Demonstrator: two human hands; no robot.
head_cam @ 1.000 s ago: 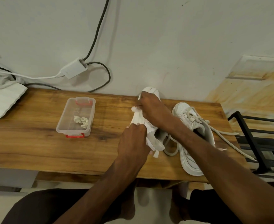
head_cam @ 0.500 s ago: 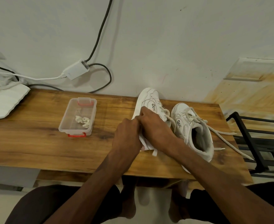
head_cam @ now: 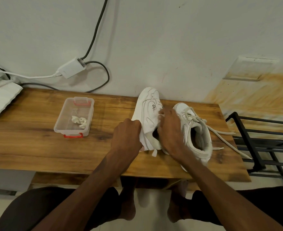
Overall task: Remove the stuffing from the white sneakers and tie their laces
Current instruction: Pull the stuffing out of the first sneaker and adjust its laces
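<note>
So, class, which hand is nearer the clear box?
Left. The left hand grips the left sneaker on the side facing the box; the right hand is on that sneaker's far side.

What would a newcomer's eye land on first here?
The left hand and right hand grip a white leather sneaker on the wooden table, its untied twin beside it on the right. Left of them, a clear plastic box with red clasps holds crumpled white stuffing.

Wooden table against stained white wall.
</note>
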